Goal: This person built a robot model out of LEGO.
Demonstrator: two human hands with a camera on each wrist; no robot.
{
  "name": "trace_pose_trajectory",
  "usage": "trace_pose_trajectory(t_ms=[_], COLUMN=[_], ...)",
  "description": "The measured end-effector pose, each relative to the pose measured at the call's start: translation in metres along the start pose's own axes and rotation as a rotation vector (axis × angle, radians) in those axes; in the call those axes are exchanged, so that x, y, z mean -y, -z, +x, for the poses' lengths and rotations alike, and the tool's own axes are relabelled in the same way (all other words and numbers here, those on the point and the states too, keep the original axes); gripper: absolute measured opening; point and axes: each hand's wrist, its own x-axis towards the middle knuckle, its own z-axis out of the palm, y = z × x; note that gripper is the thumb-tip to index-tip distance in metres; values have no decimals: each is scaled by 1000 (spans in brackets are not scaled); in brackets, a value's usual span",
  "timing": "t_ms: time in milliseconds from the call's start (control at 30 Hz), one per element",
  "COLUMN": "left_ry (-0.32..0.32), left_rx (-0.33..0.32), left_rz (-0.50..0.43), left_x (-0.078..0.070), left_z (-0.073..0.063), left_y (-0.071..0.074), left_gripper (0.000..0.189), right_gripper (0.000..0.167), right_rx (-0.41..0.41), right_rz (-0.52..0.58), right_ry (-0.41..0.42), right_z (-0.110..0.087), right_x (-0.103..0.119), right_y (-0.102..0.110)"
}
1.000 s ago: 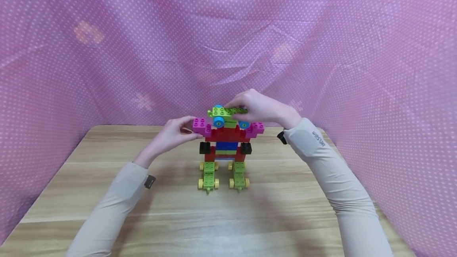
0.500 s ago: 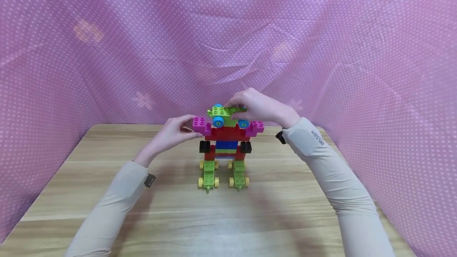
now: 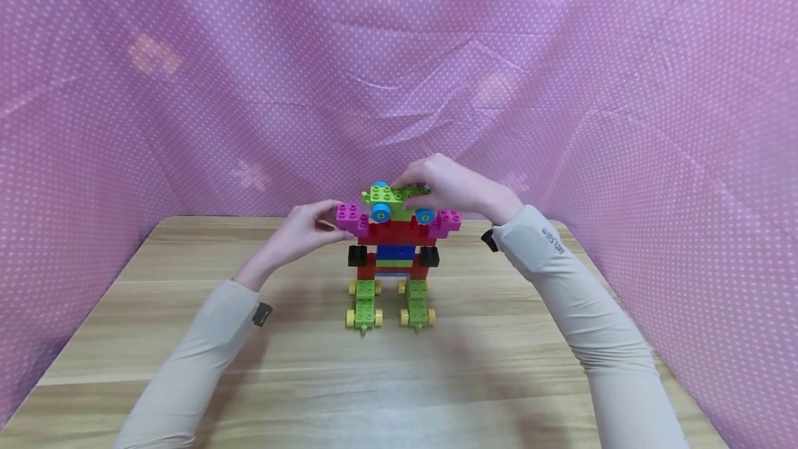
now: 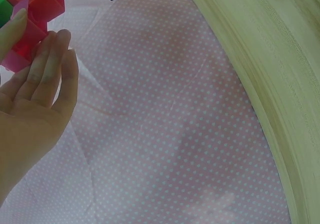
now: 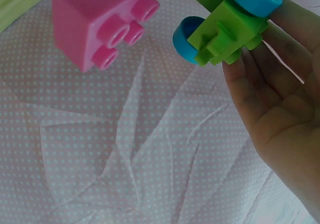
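A figure of toy building bricks stands upright on the table. Fingers and thumb of my left hand (image 3: 305, 229) hold the pink brick (image 3: 347, 217) at its left shoulder. On top lies a lime-green wheeled base (image 3: 388, 195) with blue wheels, which my right hand (image 3: 454, 187) grips from above. The right wrist view shows its hitch end and the other pink brick (image 5: 80, 21). Red bricks (image 3: 397, 233) form the chest, over a blue brick (image 3: 395, 253). Black bricks (image 3: 357, 256) jut out at both sides. Two green wheeled bases (image 3: 364, 308) with yellow wheels make the feet.
The wood-grain table (image 3: 280, 380) reaches back to a pink dotted cloth (image 3: 399, 75), which hangs behind it and along both sides. The table's edge (image 4: 250, 94) runs beside the cloth in the left wrist view.
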Motion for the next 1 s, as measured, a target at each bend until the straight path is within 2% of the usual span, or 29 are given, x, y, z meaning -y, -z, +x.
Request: trace_pose_trajectory(t_ms=[200, 1000], left_ry=[-9, 4], left_rx=[-11, -18], left_rz=[12, 25], left_x=[-1, -4], left_z=[0, -3], left_y=[0, -1], left_gripper=[44, 44], right_gripper=[30, 32], right_rx=[-20, -42], right_rz=[-12, 7], right_ry=[23, -32], right_z=[-1, -4], right_x=[0, 3], right_y=[-1, -6])
